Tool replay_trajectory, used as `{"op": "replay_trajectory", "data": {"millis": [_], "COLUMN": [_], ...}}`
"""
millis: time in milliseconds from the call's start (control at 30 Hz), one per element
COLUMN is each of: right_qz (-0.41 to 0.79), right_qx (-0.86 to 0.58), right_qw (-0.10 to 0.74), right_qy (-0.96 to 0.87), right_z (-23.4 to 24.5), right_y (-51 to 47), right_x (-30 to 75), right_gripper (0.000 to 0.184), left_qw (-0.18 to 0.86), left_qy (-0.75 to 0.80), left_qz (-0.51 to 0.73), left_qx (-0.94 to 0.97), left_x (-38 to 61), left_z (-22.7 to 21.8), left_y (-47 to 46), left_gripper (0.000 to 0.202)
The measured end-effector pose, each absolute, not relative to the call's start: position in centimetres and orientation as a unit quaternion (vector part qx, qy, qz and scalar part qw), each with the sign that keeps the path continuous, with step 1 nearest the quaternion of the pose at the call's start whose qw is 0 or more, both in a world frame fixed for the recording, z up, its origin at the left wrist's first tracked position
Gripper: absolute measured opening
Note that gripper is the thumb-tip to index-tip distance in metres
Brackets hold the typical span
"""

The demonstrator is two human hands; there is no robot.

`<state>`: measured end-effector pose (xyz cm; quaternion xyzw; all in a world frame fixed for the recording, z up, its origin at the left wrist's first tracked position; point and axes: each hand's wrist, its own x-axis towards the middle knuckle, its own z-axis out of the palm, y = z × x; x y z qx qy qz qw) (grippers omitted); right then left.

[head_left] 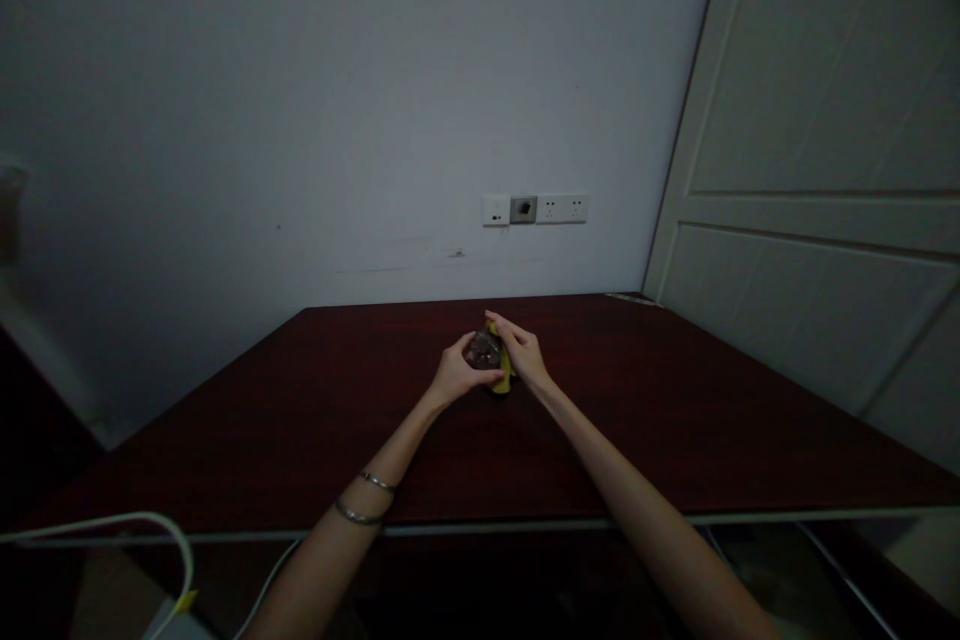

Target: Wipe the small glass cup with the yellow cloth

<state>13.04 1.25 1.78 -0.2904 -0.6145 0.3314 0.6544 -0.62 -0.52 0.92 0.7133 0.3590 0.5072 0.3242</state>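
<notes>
Over the middle of the table, my left hand (456, 372) grips a small round see-through object (484, 350), which looks like a glass or jar with its round end towards me. The dim light hides its exact kind. Against its right side my right hand (523, 350) presses a yellow cloth (501, 382), fingers stretched along it. Part of the cloth hangs below the round object. Two metal bangles circle my left forearm.
Both hands are above a dark red wooden table (300, 420). Behind it is a pale wall with a row of sockets (561, 209). A white panelled door (817, 210) stands at the right. A white cable (161, 520) loops at the front left edge.
</notes>
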Motion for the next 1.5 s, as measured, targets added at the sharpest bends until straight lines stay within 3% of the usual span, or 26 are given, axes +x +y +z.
{"op": "replay_trajectory", "data": {"millis": [267, 600, 900, 1200, 1500], "right_qz": [0.195, 0.264, 0.072, 0.218, 0.112], "right_qx": [-0.229, -0.295, -0.223, -0.316, -0.242], "right_qw": [0.617, 0.638, 0.509, 0.627, 0.557], "right_qy": [-0.727, -0.661, -0.828, -0.677, -0.786], "right_z": [2.4, 2.0, 2.4, 2.0, 2.2], "right_y": [-1.6, 0.3, -1.7, 0.3, -1.8], "right_x": [12.8, 13.2, 13.1, 13.1, 12.7], "right_gripper": [0.024, 0.028, 0.024, 0.027, 0.021], "left_qw": [0.342, 0.247, 0.208, 0.191, 0.210], "left_qy": [0.376, 0.378, 0.429, 0.405, 0.432], "left_qz": [0.523, 0.491, 0.469, 0.463, 0.467], "left_qx": [0.685, 0.745, 0.743, 0.765, 0.742], "left_x": [-0.9, -0.7, -1.0, -0.6, -0.9], "left_z": [0.8, 0.6, -0.1, 0.7, 0.2], "left_y": [0.3, -0.4, 0.4, -0.9, 0.1], "left_gripper": [0.051, 0.071, 0.055, 0.071, 0.044]}}
